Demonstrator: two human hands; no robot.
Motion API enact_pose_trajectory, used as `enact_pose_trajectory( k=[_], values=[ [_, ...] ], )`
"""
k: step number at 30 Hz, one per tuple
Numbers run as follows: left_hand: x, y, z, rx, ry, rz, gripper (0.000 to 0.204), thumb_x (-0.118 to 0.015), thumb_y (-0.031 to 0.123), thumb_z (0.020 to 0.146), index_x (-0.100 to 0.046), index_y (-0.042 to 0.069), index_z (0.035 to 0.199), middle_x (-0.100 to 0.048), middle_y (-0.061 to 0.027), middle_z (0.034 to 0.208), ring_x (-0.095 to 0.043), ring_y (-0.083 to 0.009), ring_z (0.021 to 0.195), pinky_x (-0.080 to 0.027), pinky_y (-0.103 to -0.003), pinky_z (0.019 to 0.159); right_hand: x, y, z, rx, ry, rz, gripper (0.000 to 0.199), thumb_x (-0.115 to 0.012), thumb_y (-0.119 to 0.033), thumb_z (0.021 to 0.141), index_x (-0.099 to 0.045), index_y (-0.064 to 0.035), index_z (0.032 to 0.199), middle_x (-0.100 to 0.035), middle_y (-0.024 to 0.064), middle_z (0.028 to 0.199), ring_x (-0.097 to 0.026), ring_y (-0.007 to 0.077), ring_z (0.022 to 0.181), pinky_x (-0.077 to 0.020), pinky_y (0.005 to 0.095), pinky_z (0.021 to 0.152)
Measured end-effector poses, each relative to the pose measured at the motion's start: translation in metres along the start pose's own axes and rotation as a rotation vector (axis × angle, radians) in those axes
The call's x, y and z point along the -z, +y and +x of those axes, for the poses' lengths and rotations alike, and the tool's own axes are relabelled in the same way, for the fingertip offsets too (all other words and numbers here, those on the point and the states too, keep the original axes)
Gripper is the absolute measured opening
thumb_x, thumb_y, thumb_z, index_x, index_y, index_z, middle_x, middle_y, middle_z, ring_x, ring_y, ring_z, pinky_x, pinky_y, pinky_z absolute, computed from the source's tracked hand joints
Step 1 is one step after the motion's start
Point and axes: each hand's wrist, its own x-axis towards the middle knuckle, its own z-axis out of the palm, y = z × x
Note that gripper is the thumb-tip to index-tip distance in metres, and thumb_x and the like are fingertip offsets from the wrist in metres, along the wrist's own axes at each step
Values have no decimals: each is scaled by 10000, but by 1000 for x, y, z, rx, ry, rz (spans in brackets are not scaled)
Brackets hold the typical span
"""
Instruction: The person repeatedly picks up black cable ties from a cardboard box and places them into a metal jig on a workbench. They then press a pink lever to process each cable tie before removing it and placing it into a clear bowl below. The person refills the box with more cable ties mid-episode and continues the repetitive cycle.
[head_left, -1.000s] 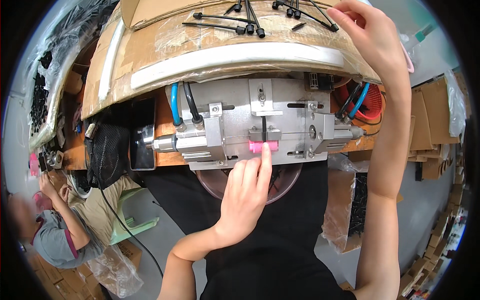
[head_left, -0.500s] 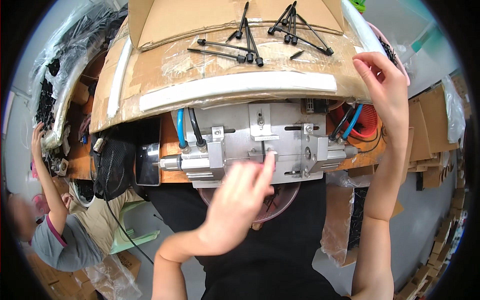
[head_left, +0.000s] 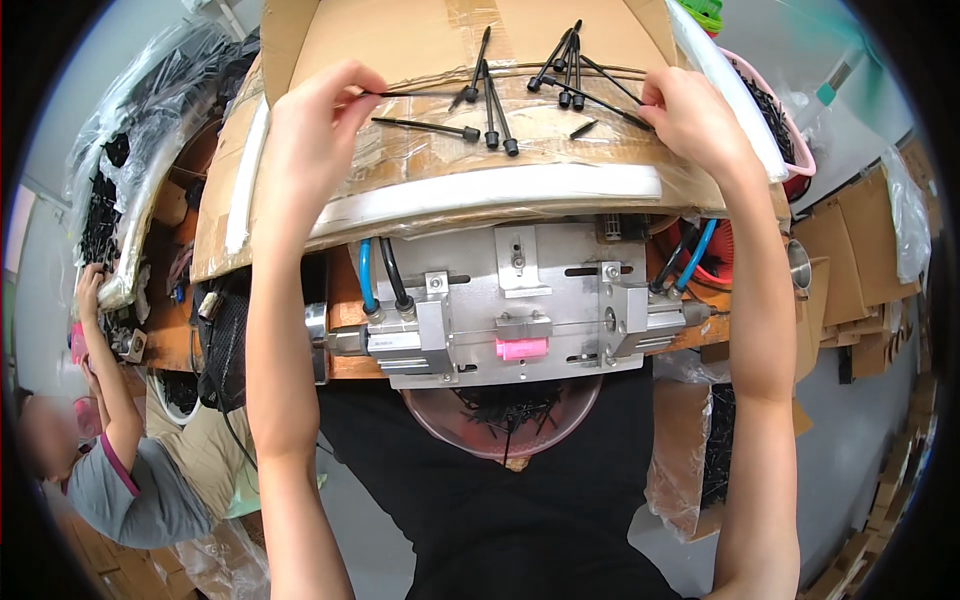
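Item, nearest: clear plastic bowl point(head_left: 505, 425) at the person's lap, holding dark finished pieces.

Item, above it: metal fixture point(head_left: 510, 310) with two air cylinders, blue and black hoses, and a pink block point(head_left: 521, 348) at its centre front.

Item, beyond: cardboard-covered table point(head_left: 420, 40) under clear film, edged by a white strip point(head_left: 480, 192).

Item, on the cardboard: black cable ties point(head_left: 500, 100) with blocky heads, loosely fanned.

Left hand point(head_left: 315, 125): fingers pinching the tail end of one tie point(head_left: 420, 94), which runs from the fingertips toward 3 o'clock, its head near the group's centre.

Right hand point(head_left: 695, 120): fingers curled at the end of another tie point(head_left: 590, 98), which runs toward 10 o'clock; whether it is truly pinched is hard to tell.

Each hand is nearest its own tie; the loose ties lie between them.

Item, far right: pink basket point(head_left: 790, 140) of black parts.
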Motion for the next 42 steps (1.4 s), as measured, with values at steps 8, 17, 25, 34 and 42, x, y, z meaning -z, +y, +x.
enact_pose_trajectory(
  k=[8, 17, 25, 34, 42],
  values=[
    [18, 35, -103, 16, 138, 217, 337, -668, -30, 815, -646, 35, 1145, -633, -122, 948, -616, -243, 817, -482, -351, 738, 25, 18, -34, -113, 156, 763, 264, -580, -168, 971, -602, -20, 1188, -617, 57, 824, -549, 103, 716, -442, 244, 626],
    [-71, 130, -229, -29, -198, 148, 563, -689, 125, 835, -510, -60, 1335, -524, -74, 926, -519, -199, 792, -470, -315, 740, 51, -6, -116, -22, 301, 1421, 315, -548, -158, 1001, -555, 36, 1250, -635, 111, 993, -554, 111, 801, -445, 227, 673],
    [-83, 136, -225, 14, -241, 161, 672, -728, 101, 773, -467, -53, 1373, -534, -90, 956, -527, -242, 845, -455, -364, 767, 50, -29, -148, 39, 465, 1246, 273, -596, -80, 958, -561, 51, 1195, -662, 158, 1002, -593, 141, 775, -474, 223, 662],
    [-35, 113, -133, -28, -33, 51, 552, -718, 12, 755, -594, 59, 1290, -570, -99, 941, -538, -269, 868, -458, -379, 778, -37, -125, -243, 96, 118, 849, 640, -720, 140, 710, -523, 67, 1315, -610, 119, 830, -610, 212, 702, -524, 333, 639],
    [-21, 45, -28, -11, -285, 45, 206, -670, 227, 894, -647, 28, 946, -497, -38, 701, -453, -143, 643, -406, -289, 595, -69, -140, -236, 173, 84, 815, 665, -726, 70, 743, -485, 55, 1363, -496, 94, 697, -502, 217, 627, -451, 361, 602]
  ],
)
